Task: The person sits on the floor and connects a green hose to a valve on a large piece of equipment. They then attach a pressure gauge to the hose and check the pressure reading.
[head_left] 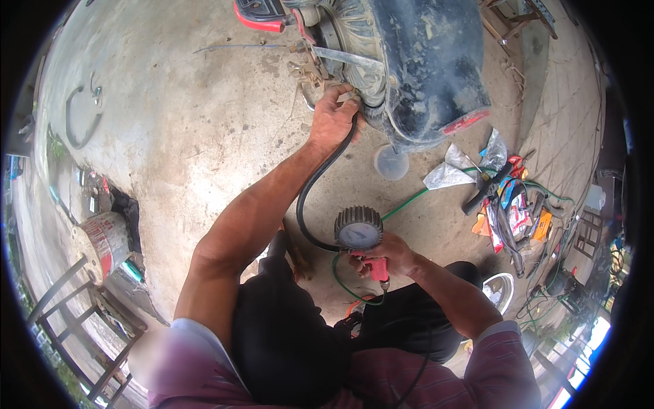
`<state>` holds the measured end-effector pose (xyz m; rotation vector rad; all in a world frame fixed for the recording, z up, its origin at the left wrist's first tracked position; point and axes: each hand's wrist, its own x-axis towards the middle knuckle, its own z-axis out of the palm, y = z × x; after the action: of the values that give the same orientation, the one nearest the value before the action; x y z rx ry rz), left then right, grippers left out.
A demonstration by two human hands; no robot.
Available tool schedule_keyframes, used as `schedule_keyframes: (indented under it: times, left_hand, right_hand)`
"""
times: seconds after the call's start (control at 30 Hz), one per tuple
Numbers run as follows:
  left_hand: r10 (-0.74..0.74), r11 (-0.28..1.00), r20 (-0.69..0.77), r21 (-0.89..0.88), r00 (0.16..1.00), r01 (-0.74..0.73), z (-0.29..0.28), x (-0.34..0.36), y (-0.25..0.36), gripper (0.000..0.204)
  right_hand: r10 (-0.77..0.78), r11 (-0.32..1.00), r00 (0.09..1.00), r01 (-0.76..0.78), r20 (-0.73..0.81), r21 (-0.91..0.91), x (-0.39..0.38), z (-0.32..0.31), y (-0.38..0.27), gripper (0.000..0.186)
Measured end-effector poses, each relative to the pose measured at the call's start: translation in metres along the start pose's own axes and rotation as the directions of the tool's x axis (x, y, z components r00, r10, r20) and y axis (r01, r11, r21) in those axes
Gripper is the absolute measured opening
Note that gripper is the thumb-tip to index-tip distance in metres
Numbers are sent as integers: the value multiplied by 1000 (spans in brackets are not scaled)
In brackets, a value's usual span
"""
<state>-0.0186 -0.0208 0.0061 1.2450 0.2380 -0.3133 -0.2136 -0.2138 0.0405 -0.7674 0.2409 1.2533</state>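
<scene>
My left hand (332, 124) reaches forward to the hub side of a dusty wheel (354, 31). Its fingers are closed round the end of a black rubber hose (304, 198), pressed against the wheel; the exact fitting under the fingertips is hidden. From there the hose curves back to a tire inflator with a round dial gauge (360, 233) in a ribbed black rim. My right hand (396, 255) grips the inflator by its red handle (377, 268), close to my knees. A thin green air line (407, 203) joins the handle from below. Over the wheel sits a dirty dark-blue mudguard (436, 68).
A clear plastic tub (391, 163) stands by the mudguard. To the right lies a pile of wrappers, packets and tools (511, 211). A white bucket (102, 249) and metal frame (75, 320) are at left. A curved dark strip (71, 126) lies on the concrete floor (184, 116).
</scene>
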Motion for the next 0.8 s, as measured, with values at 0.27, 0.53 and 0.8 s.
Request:
schedule_keyframes:
  times: [0.27, 0.53, 0.8]
  left_hand:
    - [8, 1000, 5, 7, 1000, -8, 0, 1, -1, 42]
    - [15, 1000, 1, 9, 1000, -15, -1, 3, -3, 43]
    - [11, 999, 7, -34, 1000, -11, -1, 3, -3, 47]
  right_hand:
    - [2, 1000, 1000, -2, -6, -7, 1, -4, 4, 38]
    - [10, 1000, 1000, -10, -18, -11, 1, -1, 1, 38]
    - [-14, 999, 1000, 14, -12, -50, 1, 0, 0, 31]
